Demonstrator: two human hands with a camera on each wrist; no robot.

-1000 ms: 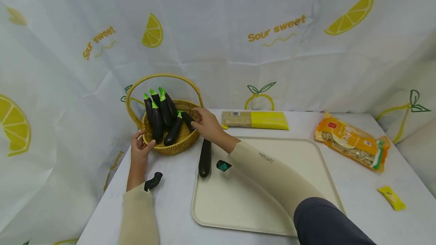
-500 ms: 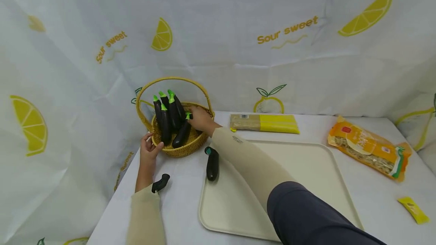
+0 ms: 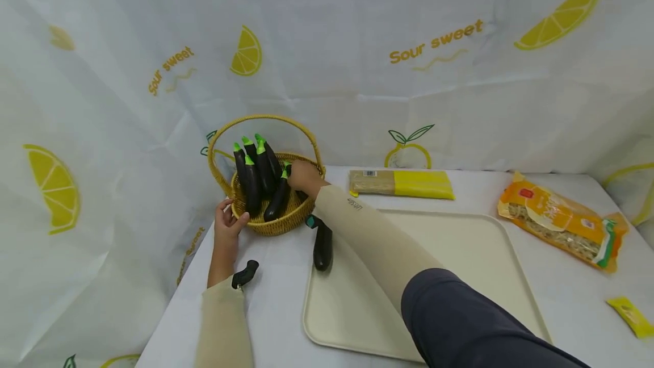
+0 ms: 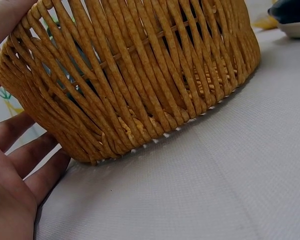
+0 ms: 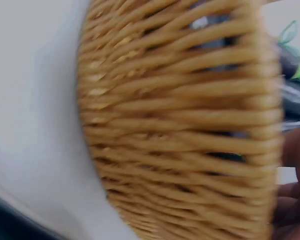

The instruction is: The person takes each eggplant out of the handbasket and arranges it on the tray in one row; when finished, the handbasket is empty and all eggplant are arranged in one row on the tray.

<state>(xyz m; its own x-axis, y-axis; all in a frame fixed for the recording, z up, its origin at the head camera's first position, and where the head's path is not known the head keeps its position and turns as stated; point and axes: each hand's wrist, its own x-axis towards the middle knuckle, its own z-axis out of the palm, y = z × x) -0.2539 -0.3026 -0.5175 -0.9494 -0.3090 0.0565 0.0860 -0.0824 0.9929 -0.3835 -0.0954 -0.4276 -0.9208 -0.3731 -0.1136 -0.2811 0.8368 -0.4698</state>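
A wicker basket (image 3: 278,227) with a tall handle stands at the left, holding several dark eggplants (image 3: 264,174) with green stems. My left hand (image 3: 226,229) grips its left side, thumb over the rim and fingers against the outer wall (image 4: 140,75), as the left wrist view shows. My right hand (image 3: 305,178) is inside the right part of the basket, fingers curled round an eggplant whose middle it covers. In the right wrist view, the wicker wall hides most of that hand (image 5: 292,195). Another eggplant (image 3: 322,249) lies on the left edge of the tray, its top end overlapped by the wrist camera.
A cream tray (image 3: 357,311) lies in front of me, partly under my right arm. Behind it is a yellow-and-tan packet (image 3: 403,184). On the right are an orange food bag (image 3: 562,223) and a small yellow sachet (image 3: 631,317). A lemon-print cloth hangs behind the table.
My right hand has moved left from the basket's right rim, deeper inside, over the eggplant there. The left hand stays on the basket. The head view has turned slightly left.
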